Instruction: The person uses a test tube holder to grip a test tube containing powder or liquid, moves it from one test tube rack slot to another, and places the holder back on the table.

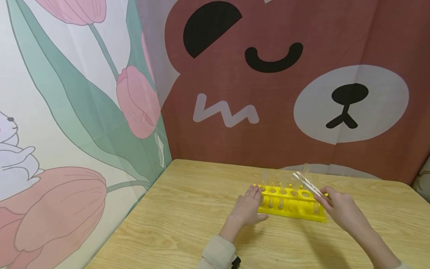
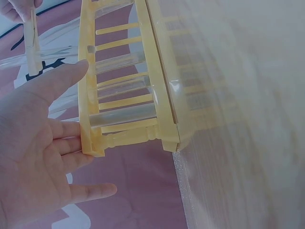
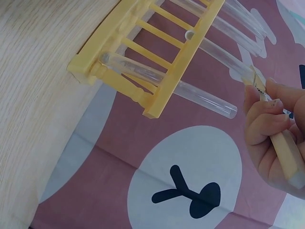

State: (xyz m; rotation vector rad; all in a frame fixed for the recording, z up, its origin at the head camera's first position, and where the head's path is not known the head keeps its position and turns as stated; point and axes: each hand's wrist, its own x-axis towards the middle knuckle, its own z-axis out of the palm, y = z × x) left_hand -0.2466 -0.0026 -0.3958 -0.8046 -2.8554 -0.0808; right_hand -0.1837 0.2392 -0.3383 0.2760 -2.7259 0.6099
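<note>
A yellow test tube rack stands on the table with several clear test tubes in it. My left hand touches the rack's left end with straight fingers, the thumb spread out in front. In my right hand is a wooden test tube clamp, gripped by its handle above the rack's right part. The clamp's jaws hold a clear test tube. That tube's lower end is at a hole in the rack's upper bar. Another test tube sits in the end hole nearest my right hand.
The wood-grain table reaches to a cloth backdrop with a bear print behind the rack. A second printed cloth with tulips hangs along the left side.
</note>
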